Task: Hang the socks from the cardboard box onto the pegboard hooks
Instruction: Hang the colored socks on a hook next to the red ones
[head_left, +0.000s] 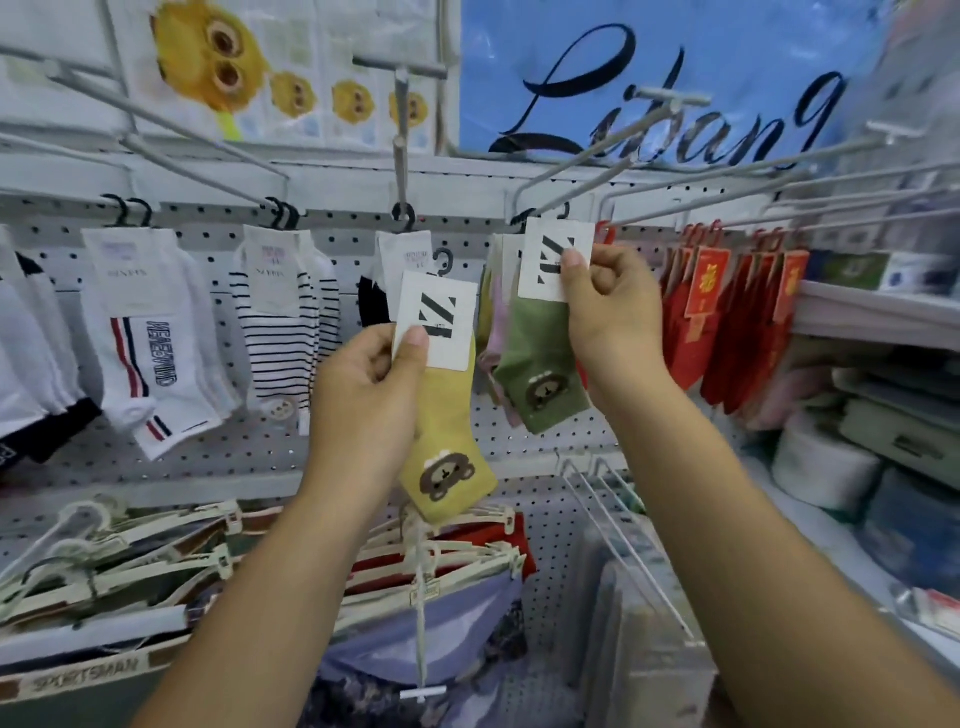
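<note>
Reading a bold black slashed mark, much like a Z, on the white card (439, 317) of the yellow sock (447, 441) and on the matching card (553, 257) of the green sock (540, 374), with the small print beneath too blurred to make out. Reading "Libang" in black script on the blue banner (675, 78) above the right fingers, and "SPORTSMAN" on a waistband (85, 675) far below and left of the left fingers. Standing at a white pegboard (208, 447) in a shop, under wire hooks (597, 161) jutting out overhead, with striped socks (280, 353) hanging left of the left fingers, red packets (727, 322) just right of the right fingers, shelves (872, 312) of boxed goods beyond those, and pale hangers (130, 551) of folded garments below both wrists. Pinching the yellow sock's card in the left hand (363, 374), pressing the thumb on its front lower corner and curling the other fingers behind, leaving the sock dangling below the fingers, bear face at the toe, and its black plastic hook (444, 260) standing free above them. Pinching the green sock's card in the right hand (608, 306), higher and to the right, thumb in front and fingers curled behind, holding the card's top up at a wire hook beside pastel socks hanging just left of the fingers; impossible to tell whether already threaded on.
</note>
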